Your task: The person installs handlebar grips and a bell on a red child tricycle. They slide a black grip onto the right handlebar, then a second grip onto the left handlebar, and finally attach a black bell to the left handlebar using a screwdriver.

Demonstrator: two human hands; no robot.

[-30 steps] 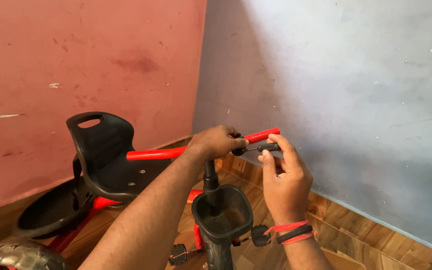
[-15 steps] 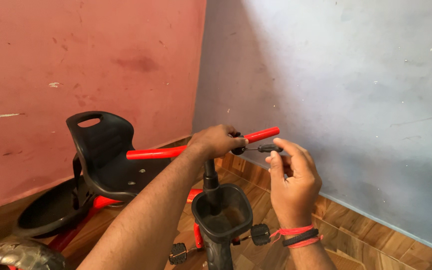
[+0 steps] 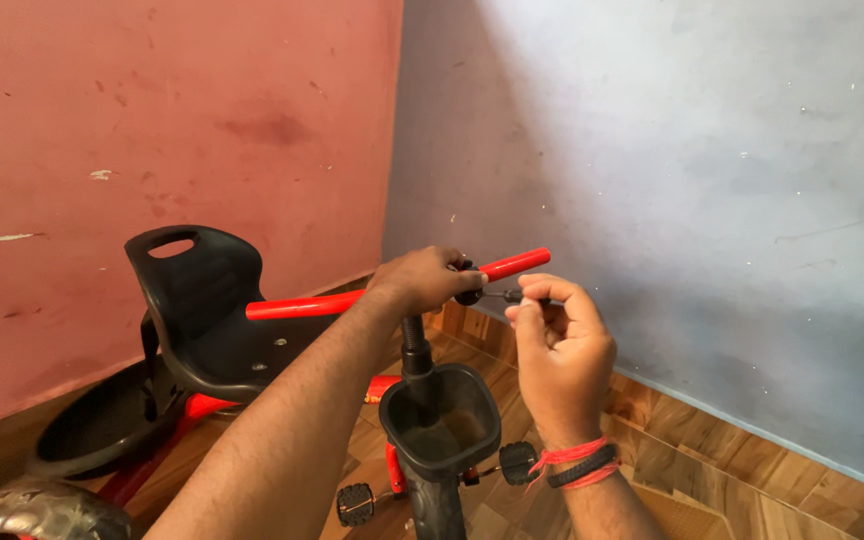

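Two hands are at work on one child's tricycle, red in the frame with black fittings. It carries one red handlebar, a single tube running from the left up to the right, and one black steering stem that rises to meet it from below.

The left hand is curled right over the middle of the bar, where the stem joins, fingers wrapped down around the joint. The right hand is just to the right of it, fingers bunched and pinched on a thin dark bolt that points leftward into a small black knob at the clamp. I cannot tell whether the bolt is seated in the clamp or only touching it. The right wrist wears red thread and a black band.

Counting the rest: one black moulded seat with a grip hole in its back, to the left and farther away; one black basket near the viewer on the stem; two black pedals, the second to the right of the first, both low beside the front fork. Part of one wheel shows at the near left corner.

The left forearm crosses in front of the frame and hides its middle. Behind stand one red wall on the left and one pale blue wall on the right, meeting in a corner above a wooden floor.
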